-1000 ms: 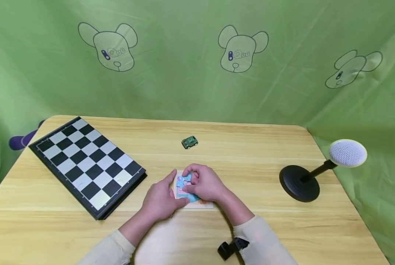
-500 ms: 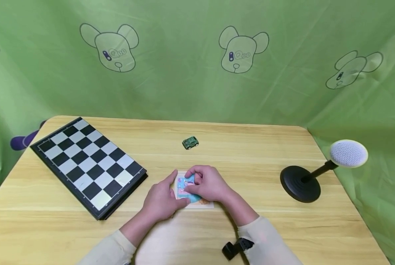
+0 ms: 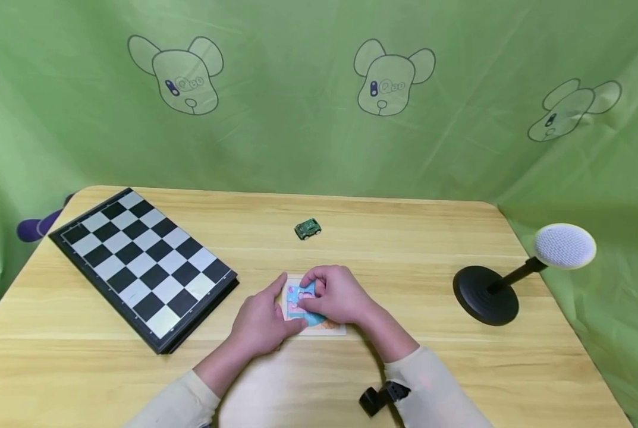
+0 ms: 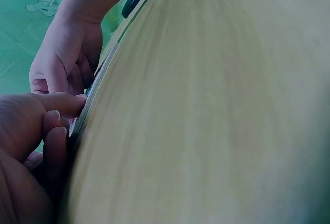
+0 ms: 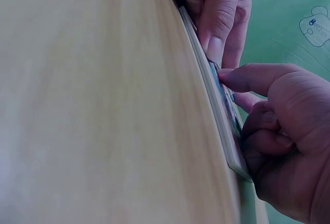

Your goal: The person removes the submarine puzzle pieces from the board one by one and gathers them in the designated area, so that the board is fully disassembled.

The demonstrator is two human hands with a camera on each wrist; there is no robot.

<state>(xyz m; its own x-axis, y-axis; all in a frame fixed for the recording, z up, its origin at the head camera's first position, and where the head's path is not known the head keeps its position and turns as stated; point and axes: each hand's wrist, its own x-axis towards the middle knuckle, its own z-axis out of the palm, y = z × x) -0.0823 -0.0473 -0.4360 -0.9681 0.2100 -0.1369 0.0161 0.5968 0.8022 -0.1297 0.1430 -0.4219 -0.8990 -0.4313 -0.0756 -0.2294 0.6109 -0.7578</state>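
A small jigsaw puzzle (image 3: 293, 309) with a pink and blue picture lies in a pale board (image 3: 324, 333) on the table. My left hand (image 3: 260, 324) grips the board's near left corner, thumb pressed on the picture and index finger along the left edge. Over the puzzle's upper right part, my right hand (image 3: 340, 294) pinches a blue puzzle piece (image 3: 308, 289) between thumb and index finger, its other fingers curled in. In the right wrist view the left thumb (image 5: 215, 49) presses on the board's face, close to the right thumb. The right hand covers much of the picture's right side.
A black and white chessboard case (image 3: 147, 267) lies at an angle on the left. Beyond the hands stands a small green toy car (image 3: 308, 229). At the right is a round-headed lamp-like stand (image 3: 487, 295) with a black base. A green curtain (image 3: 297, 119) hangs behind the table.
The right hand and forearm have shifted very slightly to the right, still at the same spot on the puzzle. The left hand keeps its hold, and the view has moved a little.
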